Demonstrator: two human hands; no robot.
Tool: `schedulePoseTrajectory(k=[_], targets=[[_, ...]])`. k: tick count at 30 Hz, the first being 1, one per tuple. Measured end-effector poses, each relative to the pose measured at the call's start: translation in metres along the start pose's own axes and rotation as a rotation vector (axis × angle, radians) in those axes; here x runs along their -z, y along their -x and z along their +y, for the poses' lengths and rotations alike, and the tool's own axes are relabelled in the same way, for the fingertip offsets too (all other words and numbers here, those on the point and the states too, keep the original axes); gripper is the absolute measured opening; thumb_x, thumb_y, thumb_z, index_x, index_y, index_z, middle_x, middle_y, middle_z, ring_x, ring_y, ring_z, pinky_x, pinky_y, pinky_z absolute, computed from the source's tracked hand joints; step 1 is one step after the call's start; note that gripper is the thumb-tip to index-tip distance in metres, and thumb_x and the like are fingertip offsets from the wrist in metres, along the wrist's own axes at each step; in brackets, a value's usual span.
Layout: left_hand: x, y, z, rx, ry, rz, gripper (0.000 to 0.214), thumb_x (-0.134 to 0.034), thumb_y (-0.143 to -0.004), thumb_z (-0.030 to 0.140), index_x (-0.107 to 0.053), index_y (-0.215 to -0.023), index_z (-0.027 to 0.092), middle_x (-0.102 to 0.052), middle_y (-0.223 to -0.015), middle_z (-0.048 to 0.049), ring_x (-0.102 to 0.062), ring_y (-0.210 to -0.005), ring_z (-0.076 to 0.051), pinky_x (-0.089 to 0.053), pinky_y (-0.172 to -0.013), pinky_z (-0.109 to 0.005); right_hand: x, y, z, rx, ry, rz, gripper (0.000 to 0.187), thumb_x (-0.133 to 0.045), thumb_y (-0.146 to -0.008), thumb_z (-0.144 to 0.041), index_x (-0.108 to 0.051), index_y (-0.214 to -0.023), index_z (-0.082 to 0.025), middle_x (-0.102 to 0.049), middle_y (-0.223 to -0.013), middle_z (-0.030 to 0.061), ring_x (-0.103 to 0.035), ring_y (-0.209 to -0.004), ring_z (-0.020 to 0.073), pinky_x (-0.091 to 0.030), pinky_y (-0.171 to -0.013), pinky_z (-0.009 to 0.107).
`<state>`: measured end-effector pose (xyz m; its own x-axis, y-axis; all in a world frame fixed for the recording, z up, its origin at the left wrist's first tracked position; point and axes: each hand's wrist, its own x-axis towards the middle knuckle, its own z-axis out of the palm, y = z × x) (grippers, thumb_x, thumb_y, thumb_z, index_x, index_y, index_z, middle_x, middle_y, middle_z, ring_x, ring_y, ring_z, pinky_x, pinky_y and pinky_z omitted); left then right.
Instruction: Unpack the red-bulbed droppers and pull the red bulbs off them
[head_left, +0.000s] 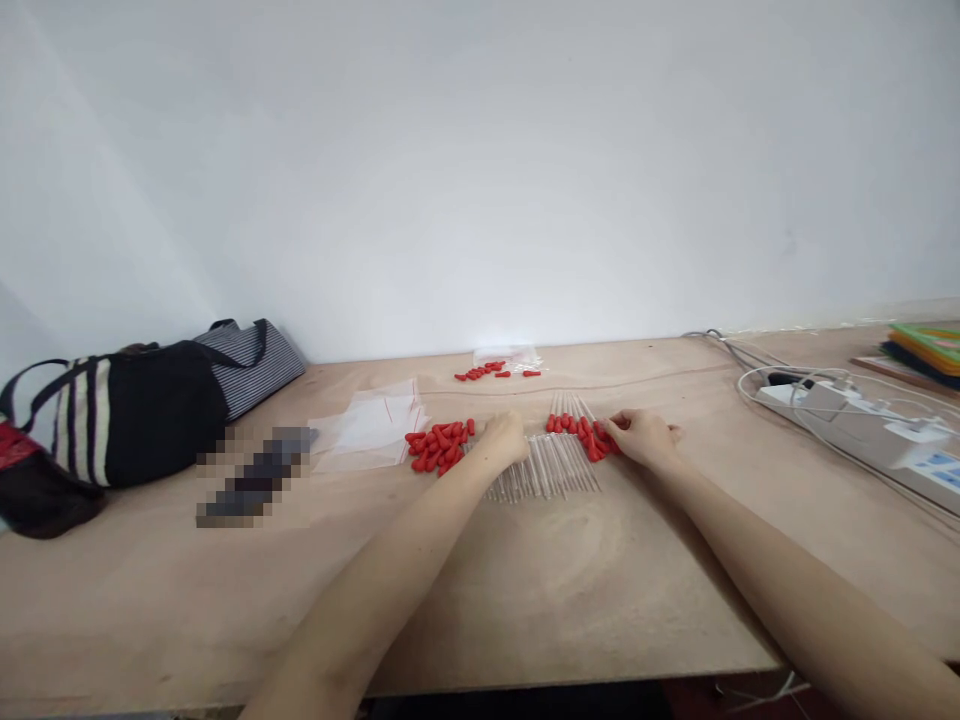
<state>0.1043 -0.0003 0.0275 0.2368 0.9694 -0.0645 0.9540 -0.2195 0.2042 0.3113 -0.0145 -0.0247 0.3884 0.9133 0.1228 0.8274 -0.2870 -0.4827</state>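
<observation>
Thin glass dropper tubes (551,470) lie side by side in a row on the wooden table. My left hand (506,438) is closed over the upper left end of this row; its fingertips are hidden, so what it grips does not show. Just left of it is a pile of loose red rubber bulbs (435,447). My right hand (646,436) pinches at a red rubber bulb (609,428) at the right side of a second group. In that group, several droppers with red bulbs (561,424) lie with their tubes (570,402) pointing to the wall.
Clear plastic bags (375,425) lie left of the pile. More red bulbs (480,371) lie near the wall. A black bag (157,410) and a dark bottle (45,485) stand at left. A power strip (885,430) with cables and coloured folders (926,350) are at right.
</observation>
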Motion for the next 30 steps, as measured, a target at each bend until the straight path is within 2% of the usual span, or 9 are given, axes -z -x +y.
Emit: schedulePoseTrajectory(k=[3,6,9,12,18,21,23,26,30], targets=[[-0.001,0.001,0.002,-0.029,-0.020,0.008,0.021,-0.060,-0.063,0.007,-0.065,-0.082,0.011,-0.067,-0.088,-0.0149,-0.063,-0.085,-0.027,-0.047,-0.065,-0.028,-0.005,-0.001,-0.006,0.002,0.036,-0.005,0.033,-0.048,-0.071,-0.052,-0.067,-0.072,-0.025,-0.066,-0.083,0.0052,-0.056,-0.088,0.0258,-0.029,-0.083,0.048],[-0.001,0.003,-0.002,-0.066,-0.008,0.068,0.020,-0.056,-0.068,0.009,-0.064,-0.087,0.009,-0.065,-0.092,-0.0171,-0.062,-0.088,-0.028,-0.047,-0.069,-0.030,-0.008,-0.003,-0.010,-0.007,0.086,-0.008,0.036,-0.045,-0.072,-0.053,-0.068,-0.073,-0.024,-0.064,-0.089,0.0084,-0.054,-0.092,0.0284,-0.031,-0.081,0.049],[0.000,0.012,-0.017,-0.118,0.030,0.169,0.024,-0.050,-0.077,0.014,-0.059,-0.099,0.012,-0.064,-0.100,-0.0139,-0.059,-0.094,-0.025,-0.045,-0.077,-0.030,-0.007,-0.007,-0.010,-0.007,0.108,-0.019,0.038,-0.044,-0.073,-0.053,-0.069,-0.071,-0.023,-0.064,-0.087,0.0103,-0.054,-0.092,0.0293,-0.031,-0.082,0.050],[-0.003,0.026,-0.041,-0.182,0.070,0.270,0.025,-0.045,-0.083,0.020,-0.055,-0.105,0.016,-0.062,-0.104,-0.0087,-0.058,-0.094,-0.020,-0.043,-0.080,-0.029,-0.007,-0.011,-0.011,-0.009,0.134,-0.036,0.040,-0.045,-0.072,-0.054,-0.068,-0.067,-0.021,-0.064,-0.081,0.0115,-0.054,-0.091,0.0305,-0.030,-0.083,0.052],[-0.026,0.045,-0.091,-0.434,0.139,0.639,0.013,-0.046,-0.081,0.017,-0.058,-0.087,0.017,-0.060,-0.081,-0.0045,-0.056,-0.078,-0.018,-0.044,-0.074,-0.031,-0.006,-0.019,-0.015,-0.027,0.153,-0.057,0.032,-0.052,-0.069,-0.045,-0.064,-0.058,-0.017,-0.064,-0.074,0.0131,-0.056,-0.087,0.0320,-0.034,-0.078,0.051],[-0.032,0.048,-0.099,-0.460,0.146,0.688,0.011,-0.047,-0.080,0.017,-0.058,-0.083,0.018,-0.059,-0.077,-0.0033,-0.054,-0.076,-0.018,-0.043,-0.074,-0.031,0.000,-0.017,-0.018,-0.029,0.122,-0.051,0.031,-0.049,-0.072,-0.043,-0.065,-0.061,-0.018,-0.065,-0.074,0.0122,-0.055,-0.088,0.0320,-0.034,-0.077,0.048],[-0.033,0.049,-0.098,-0.459,0.135,0.693,0.010,-0.048,-0.080,0.017,-0.058,-0.081,0.018,-0.059,-0.076,-0.0029,-0.053,-0.076,-0.018,-0.043,-0.074,-0.032,0.006,-0.011,-0.020,-0.012,0.088,-0.037,0.033,-0.042,-0.077,-0.044,-0.065,-0.069,-0.020,-0.065,-0.076,0.0097,-0.056,-0.087,0.0285,-0.034,-0.077,0.044],[-0.033,0.051,-0.093,-0.492,0.116,0.713,0.011,-0.049,-0.079,0.018,-0.060,-0.083,0.018,-0.059,-0.079,-0.0043,-0.051,-0.079,-0.020,-0.042,-0.075,-0.033,0.009,0.008,-0.025,0.108,0.005,0.021,0.030,-0.038,-0.082,-0.042,-0.061,-0.082,-0.023,-0.066,-0.083,0.0037,-0.057,-0.081,0.0196,-0.033,-0.080,0.037],[-0.034,0.056,-0.084,-0.574,0.048,0.803,0.021,-0.049,-0.081,0.023,-0.060,-0.097,0.016,-0.059,-0.091,-0.0083,-0.050,-0.088,-0.022,-0.039,-0.079,-0.036,-0.002,0.042,-0.034,0.605,-0.123,0.225,0.023,-0.043,-0.084,-0.035,-0.059,-0.075,-0.021,-0.066,-0.080,0.0017,-0.056,-0.079,0.0165,-0.026,-0.084,0.036]])
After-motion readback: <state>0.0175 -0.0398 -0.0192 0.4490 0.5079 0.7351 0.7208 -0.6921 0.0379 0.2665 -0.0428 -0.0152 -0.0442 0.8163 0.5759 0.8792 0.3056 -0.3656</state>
